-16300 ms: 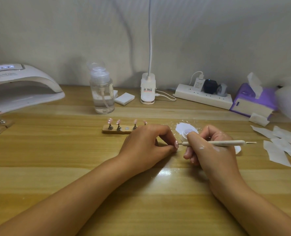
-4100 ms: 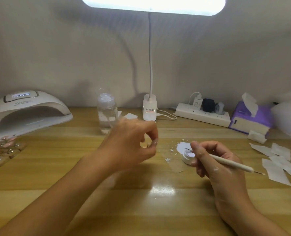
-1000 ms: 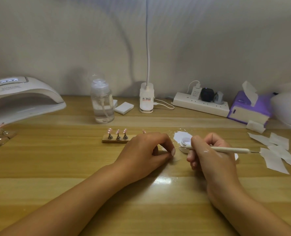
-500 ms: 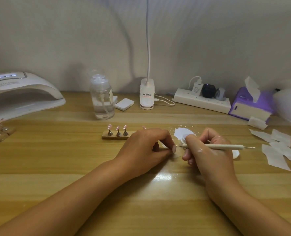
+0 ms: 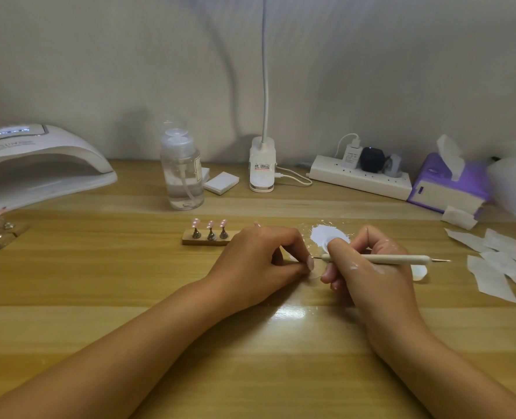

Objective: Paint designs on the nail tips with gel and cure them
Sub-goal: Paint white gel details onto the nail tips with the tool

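Just right of the stand (image 5: 203, 240), left hand (image 5: 259, 261) pinches a hidden nail tip, I'd guess; right hand (image 5: 368, 267) grips the dotting pen (image 5: 395, 259). Feather-light, slick: hold by its edges.

3 pink nail tips (image 5: 209, 224) upright on wood stand (image 5: 205, 239); white gel patch (image 5: 323, 232) just R; dotting pen (image 5: 395, 259) horiz.

A home nail-art setup: wooden desk (image 5: 99, 282) against a wall (image 5: 371, 71), nail lamp (image 5: 39, 164) at its left edge, power strip (image 5: 362, 179) and tissue box (image 5: 450, 189) along its back edge.
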{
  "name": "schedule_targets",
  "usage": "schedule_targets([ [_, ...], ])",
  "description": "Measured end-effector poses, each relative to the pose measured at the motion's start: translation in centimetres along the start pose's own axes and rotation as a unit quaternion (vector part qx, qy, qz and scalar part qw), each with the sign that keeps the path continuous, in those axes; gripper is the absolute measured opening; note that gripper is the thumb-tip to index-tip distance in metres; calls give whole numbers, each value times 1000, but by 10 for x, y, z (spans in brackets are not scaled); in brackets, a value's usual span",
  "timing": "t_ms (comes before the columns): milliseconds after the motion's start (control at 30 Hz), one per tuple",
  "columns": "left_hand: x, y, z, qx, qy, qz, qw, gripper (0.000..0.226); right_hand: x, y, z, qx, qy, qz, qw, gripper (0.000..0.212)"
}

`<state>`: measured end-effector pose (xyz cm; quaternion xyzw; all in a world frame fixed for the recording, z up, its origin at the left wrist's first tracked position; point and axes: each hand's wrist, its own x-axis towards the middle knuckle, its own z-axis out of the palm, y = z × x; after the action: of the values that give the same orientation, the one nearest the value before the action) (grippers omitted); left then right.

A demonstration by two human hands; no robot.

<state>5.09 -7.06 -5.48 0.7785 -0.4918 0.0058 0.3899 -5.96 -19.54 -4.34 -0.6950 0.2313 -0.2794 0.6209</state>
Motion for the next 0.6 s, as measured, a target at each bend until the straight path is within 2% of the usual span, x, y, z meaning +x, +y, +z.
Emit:
schedule_targets([
  [233,1,1,-1,-3,1,4,1000,18,2,3,-1,12,-2,-13,1000,30],
  [600,1,2,-1,-4,2,7,1000,23,2,3,0,9,-2,-12,1000,25],
])
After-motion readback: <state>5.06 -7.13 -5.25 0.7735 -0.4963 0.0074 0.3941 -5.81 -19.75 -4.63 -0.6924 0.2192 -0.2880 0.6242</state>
